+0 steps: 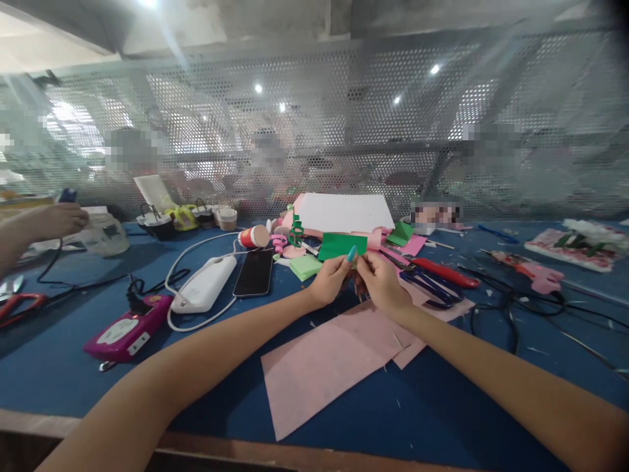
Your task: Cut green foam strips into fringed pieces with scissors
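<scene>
My left hand (pixel 328 280) and my right hand (pixel 384 283) meet above the table, fingertips pinched close together. What lies between the fingertips is too small and covered to make out. A bright blue patch shows at the left fingertips; I cannot tell if it is a nail. Just behind the fingers is a green paper piece (pixel 339 245). Below the hands lies a pale pink sheet (pixel 329 367), with light green paper slips (pixel 305 267) to the left. Dark blue-handled scissors (pixel 432 288) and a red-handled tool (pixel 445 272) rest right of my right hand.
Left are a black phone (pixel 254 273), white power bank (pixel 206 283) and purple power strip (pixel 128 328). A pink glue gun (pixel 538 274) with cables lies right. White sheets (pixel 346 211) stand behind. Another person's hand (pixel 61 219) is far left, near a jar (pixel 105 233).
</scene>
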A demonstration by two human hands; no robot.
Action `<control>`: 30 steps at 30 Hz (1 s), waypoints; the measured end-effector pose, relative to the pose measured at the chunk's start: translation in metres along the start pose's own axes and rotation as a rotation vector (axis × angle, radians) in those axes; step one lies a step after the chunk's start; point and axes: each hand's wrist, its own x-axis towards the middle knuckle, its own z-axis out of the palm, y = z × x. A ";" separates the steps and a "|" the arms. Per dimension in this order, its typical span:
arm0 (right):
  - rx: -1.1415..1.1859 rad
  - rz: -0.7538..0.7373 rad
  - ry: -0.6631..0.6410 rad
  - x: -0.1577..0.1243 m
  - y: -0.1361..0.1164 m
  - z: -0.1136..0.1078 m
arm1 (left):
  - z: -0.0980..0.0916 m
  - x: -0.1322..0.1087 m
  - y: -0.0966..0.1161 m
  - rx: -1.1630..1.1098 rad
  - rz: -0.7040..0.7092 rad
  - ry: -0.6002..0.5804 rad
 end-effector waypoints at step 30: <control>-0.310 -0.291 0.015 -0.001 0.002 -0.006 | 0.020 -0.007 0.019 -0.483 -0.266 0.138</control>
